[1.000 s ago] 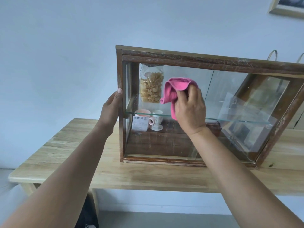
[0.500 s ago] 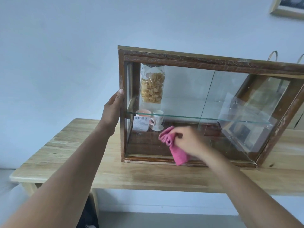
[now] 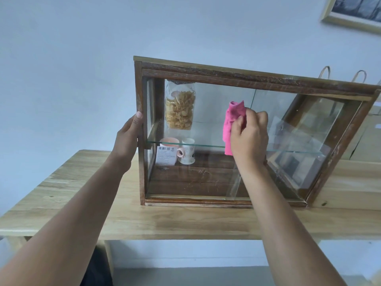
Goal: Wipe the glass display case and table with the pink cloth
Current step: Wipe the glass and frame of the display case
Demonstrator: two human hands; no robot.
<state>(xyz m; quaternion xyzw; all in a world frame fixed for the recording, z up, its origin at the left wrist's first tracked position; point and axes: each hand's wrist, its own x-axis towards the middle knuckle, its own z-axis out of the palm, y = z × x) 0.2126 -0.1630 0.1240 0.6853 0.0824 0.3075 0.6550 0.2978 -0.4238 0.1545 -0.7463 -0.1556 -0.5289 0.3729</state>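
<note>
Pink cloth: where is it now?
Head view, right of centre: right hand grips the cloth against the case glass, right of the snack bag.

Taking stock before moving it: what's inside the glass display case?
Above the glass shelf: a snack bag. Below: pink mug, white cup, labelled card. The right hand and pink cloth hide the middle.

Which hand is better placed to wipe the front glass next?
Right. The right hand grips the pink cloth against the front of the glass display case; the left hand holds its left post, likely steadying it.
</note>
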